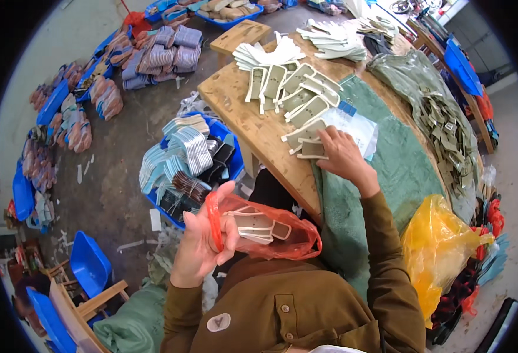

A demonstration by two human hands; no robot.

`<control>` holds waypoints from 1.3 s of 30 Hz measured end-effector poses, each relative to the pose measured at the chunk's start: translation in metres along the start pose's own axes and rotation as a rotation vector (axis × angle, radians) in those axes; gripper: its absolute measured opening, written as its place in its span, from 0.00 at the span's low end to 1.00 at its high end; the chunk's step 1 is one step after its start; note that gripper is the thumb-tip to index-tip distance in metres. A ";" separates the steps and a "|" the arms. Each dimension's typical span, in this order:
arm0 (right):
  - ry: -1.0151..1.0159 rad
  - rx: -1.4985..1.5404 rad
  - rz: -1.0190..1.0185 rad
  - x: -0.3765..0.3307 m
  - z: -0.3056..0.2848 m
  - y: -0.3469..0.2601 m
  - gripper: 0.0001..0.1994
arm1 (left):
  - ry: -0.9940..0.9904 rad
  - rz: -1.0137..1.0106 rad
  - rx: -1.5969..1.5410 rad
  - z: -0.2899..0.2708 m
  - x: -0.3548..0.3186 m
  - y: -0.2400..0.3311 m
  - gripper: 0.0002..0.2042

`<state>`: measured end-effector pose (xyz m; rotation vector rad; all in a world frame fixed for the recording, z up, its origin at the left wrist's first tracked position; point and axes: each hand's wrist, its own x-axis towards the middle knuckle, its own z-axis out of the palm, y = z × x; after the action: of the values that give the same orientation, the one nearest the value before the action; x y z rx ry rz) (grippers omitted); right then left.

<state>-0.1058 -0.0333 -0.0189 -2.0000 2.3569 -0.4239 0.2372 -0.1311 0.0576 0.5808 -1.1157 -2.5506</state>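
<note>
Your left hand (pixel 203 238) is pinching the rim of a red bag (pixel 271 232) up by your chest, with a few pale straps (pixel 256 226) already inside. Your right hand (pixel 341 154) is flat on the table (pixel 241 112), fingers pressing the nearest strap piece (pixel 312 149) at the end of the row.

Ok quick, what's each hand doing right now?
Left hand: closed on the mouth of the red plastic bag, holding it up.
Right hand: resting flat on a pale strap piece on the wooden table, not gripping.
</note>
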 end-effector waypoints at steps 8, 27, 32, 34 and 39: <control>0.023 0.076 -0.132 0.022 0.018 0.011 0.21 | 0.046 0.036 0.014 -0.001 -0.001 -0.002 0.50; 0.283 0.139 -0.127 0.001 -0.031 -0.050 0.12 | -0.005 0.041 -0.008 -0.014 -0.004 -0.005 0.44; 0.173 0.694 -0.354 -0.030 -0.022 -0.138 0.11 | 0.007 0.012 -0.045 -0.010 0.004 -0.001 0.47; -0.072 0.598 -0.227 -0.037 0.007 -0.157 0.12 | 0.035 -0.011 -0.017 -0.009 0.004 -0.001 0.47; 0.078 0.624 -0.187 -0.002 -0.014 -0.103 0.11 | 0.022 -0.030 0.023 -0.011 0.000 -0.001 0.48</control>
<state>-0.0087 -0.0434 0.0166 -1.9014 1.7522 -1.0981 0.2424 -0.1379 0.0501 0.6347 -1.1389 -2.5536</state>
